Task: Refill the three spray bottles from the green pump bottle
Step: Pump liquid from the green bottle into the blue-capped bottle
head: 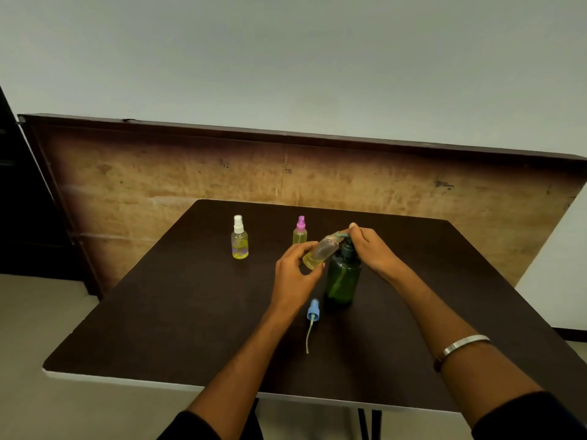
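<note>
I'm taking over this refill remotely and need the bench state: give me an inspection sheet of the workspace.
Surface: dark brown table, no spills visible.
Job's things: green pump bottle upright; uncapped spray bottle tilted, mouth at the pump spout, some yellow liquid inside; blue spray cap lying on the table with its dip tube; white-capped bottle and pink-capped bottle upright at the back, capped.
Clutter: nothing seen.
Grippers: left hand holds the uncapped spray bottle; right hand on the pump head, bangle on that forearm.
Cables: nothing seen.
Surroundings: wooden board against a pale wall behind the table.
</note>
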